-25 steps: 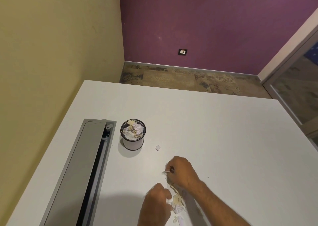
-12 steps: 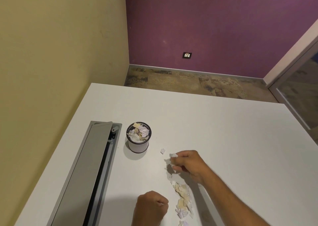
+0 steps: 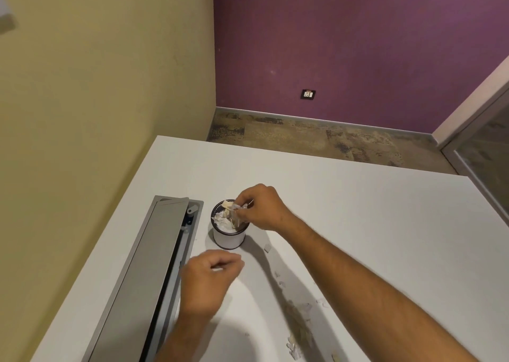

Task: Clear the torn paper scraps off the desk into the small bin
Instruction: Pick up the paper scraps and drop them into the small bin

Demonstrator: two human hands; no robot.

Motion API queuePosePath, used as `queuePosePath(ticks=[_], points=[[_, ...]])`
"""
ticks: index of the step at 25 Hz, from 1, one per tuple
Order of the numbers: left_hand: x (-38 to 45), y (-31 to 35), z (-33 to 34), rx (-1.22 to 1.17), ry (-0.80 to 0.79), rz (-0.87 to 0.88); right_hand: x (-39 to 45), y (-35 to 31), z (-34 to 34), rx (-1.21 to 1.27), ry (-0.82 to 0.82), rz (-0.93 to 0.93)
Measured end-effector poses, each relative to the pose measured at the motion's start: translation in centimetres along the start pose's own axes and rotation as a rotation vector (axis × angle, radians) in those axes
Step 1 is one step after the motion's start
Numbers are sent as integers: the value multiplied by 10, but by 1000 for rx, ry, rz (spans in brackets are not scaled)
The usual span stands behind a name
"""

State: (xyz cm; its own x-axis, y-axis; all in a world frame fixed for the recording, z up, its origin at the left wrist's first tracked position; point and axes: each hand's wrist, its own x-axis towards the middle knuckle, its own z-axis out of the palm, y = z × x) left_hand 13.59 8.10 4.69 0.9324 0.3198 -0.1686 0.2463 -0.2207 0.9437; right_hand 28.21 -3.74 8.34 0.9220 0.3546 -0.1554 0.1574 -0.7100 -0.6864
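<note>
A small white round bin point(image 3: 229, 239) with a dark rim stands on the white desk point(image 3: 358, 218), stuffed with crumpled scraps. My right hand point(image 3: 261, 207) hovers over the bin's mouth, its fingertips pinching paper scraps point(image 3: 239, 210) just above the contents. My left hand point(image 3: 209, 281) sits in front of the bin with fingers curled, and a bit of white paper shows inside its grip. A trail of torn scraps point(image 3: 298, 326) lies on the desk under my right forearm, and one loose scrap point(image 3: 267, 248) lies right of the bin.
A long grey cable-tray flap point(image 3: 154, 273) is set into the desk left of the bin, its lid partly open. A yellow wall borders the desk on the left. Beyond the far desk edge are patterned floor and a purple wall.
My right hand carried scraps from the pile up to the bin's mouth. My left hand rose from the near desk toward the bin. The camera view shifted.
</note>
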Motion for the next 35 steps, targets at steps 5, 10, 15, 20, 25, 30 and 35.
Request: queuePosePath(ticks=[5,10,15,20,25,30,35], points=[[48,30,-11,68,103,98,1,4,8,-192,-117,-50],[83,38,3,220,75,116,-17,12,-8,-6,23,-60],[97,34,7,524,26,178,-46,39,-13,264,117,43],[76,31,14,559,116,512,-102,86,-13,194,136,153],[-7,-20,59,498,-153,560,-152,131,4,93,38,319],[-84,-63,93,562,-424,559,-171,142,20,36,-77,446],[-96,-74,111,731,-497,583,-167,132,32,-113,-160,432]])
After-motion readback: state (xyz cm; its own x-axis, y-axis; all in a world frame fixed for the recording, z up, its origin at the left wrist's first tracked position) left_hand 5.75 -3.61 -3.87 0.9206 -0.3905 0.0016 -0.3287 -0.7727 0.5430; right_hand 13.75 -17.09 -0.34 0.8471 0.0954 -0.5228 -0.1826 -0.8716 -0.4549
